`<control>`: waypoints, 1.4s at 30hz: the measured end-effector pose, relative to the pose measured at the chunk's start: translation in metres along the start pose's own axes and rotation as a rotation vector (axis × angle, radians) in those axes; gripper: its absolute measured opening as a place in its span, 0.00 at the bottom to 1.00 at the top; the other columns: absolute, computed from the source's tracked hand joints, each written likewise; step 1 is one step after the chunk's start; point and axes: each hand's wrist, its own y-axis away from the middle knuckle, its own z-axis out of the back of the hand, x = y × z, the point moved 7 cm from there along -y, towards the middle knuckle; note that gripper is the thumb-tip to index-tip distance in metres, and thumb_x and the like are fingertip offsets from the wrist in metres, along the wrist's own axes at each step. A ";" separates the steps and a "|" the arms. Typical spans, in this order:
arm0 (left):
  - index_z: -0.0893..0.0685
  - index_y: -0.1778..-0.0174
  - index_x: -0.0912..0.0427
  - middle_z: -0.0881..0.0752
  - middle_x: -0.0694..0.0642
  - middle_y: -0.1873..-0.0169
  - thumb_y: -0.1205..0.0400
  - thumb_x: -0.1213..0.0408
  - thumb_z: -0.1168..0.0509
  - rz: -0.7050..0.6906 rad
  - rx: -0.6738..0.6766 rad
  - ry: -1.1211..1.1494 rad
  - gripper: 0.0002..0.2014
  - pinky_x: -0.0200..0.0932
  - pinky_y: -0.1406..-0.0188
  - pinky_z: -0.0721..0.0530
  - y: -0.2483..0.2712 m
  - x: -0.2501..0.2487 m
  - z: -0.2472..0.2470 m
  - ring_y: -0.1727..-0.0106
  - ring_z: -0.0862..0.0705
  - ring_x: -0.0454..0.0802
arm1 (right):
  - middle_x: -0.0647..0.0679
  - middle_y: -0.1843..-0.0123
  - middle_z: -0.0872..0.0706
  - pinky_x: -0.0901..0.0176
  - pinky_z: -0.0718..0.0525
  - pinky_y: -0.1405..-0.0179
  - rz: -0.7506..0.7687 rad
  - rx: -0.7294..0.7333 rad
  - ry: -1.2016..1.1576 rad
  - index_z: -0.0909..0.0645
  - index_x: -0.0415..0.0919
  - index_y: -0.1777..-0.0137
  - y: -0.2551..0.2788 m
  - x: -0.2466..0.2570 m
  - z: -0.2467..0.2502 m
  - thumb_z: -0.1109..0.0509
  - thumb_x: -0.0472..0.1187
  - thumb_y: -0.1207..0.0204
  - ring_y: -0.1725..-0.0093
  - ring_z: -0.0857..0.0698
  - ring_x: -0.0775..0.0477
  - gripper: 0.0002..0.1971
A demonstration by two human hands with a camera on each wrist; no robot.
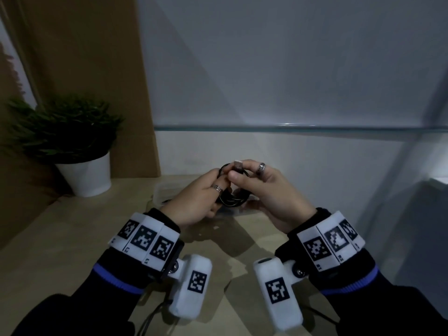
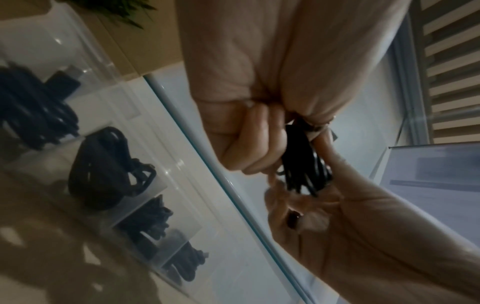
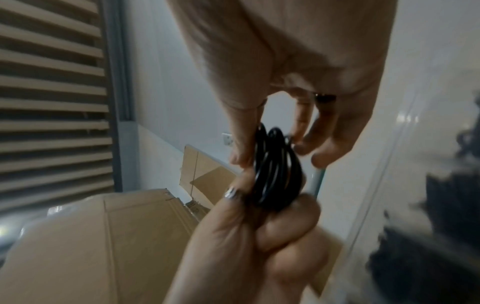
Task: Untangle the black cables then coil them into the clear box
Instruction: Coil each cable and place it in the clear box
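Note:
A black cable [image 1: 232, 198] wound into a small coil hangs in the air between both hands, above the clear box [image 1: 161, 194] on the table. My left hand [image 1: 201, 197] grips the coil's side with curled fingers. My right hand [image 1: 247, 175] pinches the cable's plug end [image 1: 238, 166] between thumb and forefinger at the top of the coil. The left wrist view shows the coil [image 2: 303, 164] between the fingers of both hands, and the clear box [image 2: 78, 86] with several black cable bundles [image 2: 103, 168] in its compartments. In the right wrist view the coil [image 3: 276, 170] is held edge-on.
A potted green plant [image 1: 72, 141] in a white pot stands at the left on the wooden table [image 1: 60, 234]. Brown cardboard [image 1: 97, 69] leans behind it. A glass ledge [image 1: 291, 128] runs along the white wall behind the hands.

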 end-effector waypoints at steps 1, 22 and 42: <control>0.25 0.40 0.57 0.31 0.54 0.71 0.13 0.57 0.49 -0.004 -0.009 -0.023 0.12 0.31 0.85 0.38 0.000 0.000 0.001 0.83 0.36 0.37 | 0.57 0.66 0.14 0.64 0.22 0.71 0.060 -0.045 0.115 0.14 0.45 0.55 0.000 0.006 0.006 0.29 0.35 0.26 0.66 0.18 0.51 0.05; 0.27 0.48 0.59 0.24 0.49 0.65 0.13 0.59 0.50 -0.231 -0.382 -0.457 0.09 0.30 0.69 0.32 0.004 -0.020 0.036 0.63 0.26 0.43 | 0.49 0.62 0.19 0.72 0.21 0.64 -0.072 0.288 0.372 0.26 0.41 0.53 0.008 -0.002 -0.013 0.43 0.25 0.19 0.69 0.19 0.64 0.11; 0.28 0.43 0.50 0.20 0.42 0.53 0.16 0.59 0.42 -0.384 -0.224 -0.477 0.07 0.25 0.55 0.25 0.009 -0.028 0.024 0.51 0.21 0.35 | 0.54 0.71 0.24 0.72 0.29 0.69 0.018 0.062 0.558 0.23 0.41 0.58 0.002 0.004 -0.002 0.43 0.31 0.17 0.73 0.28 0.63 0.11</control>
